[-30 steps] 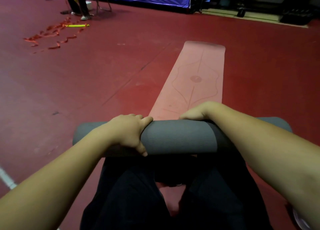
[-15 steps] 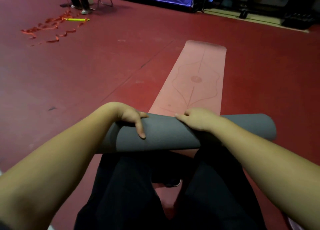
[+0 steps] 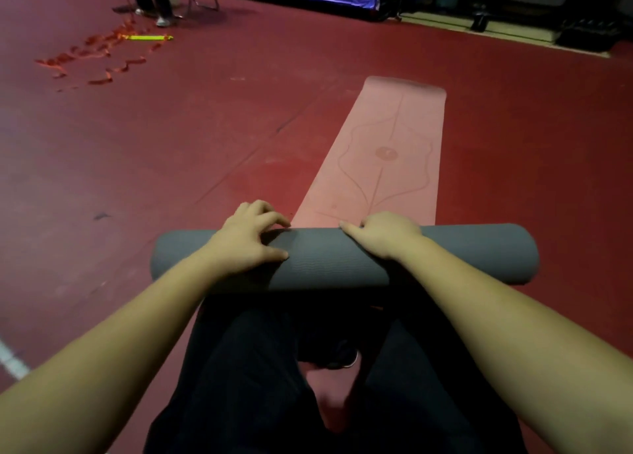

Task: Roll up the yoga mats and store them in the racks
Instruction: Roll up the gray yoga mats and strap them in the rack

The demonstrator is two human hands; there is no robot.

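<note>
Two hands are on the roll (image 3: 342,258) right now, so this looks like the middle of the rolling step: the grey roll lies crosswise just past the person's knees (image 3: 260,368), and a long stretch of pink mat (image 3: 387,166) lies flat on the floor (image 3: 171,166) beyond it, running away toward the far edge of the floor. No rack is anywhere in view, so storing is a good way off.

Pose-wise, the left hand (image 3: 245,237) sits on top of the roll near its left end, fingers draped over the far side and thumb on the near face. The right hand (image 3: 383,236) rests closer to the middle, fingers curled over the top edge, where the roll meets the flat mat. The hands are apart, both arms stretched out forward.

Next move is probably pushing the roll forward again, keeping pressure even on both sides so it doesn't go cone-shaped.
</note>
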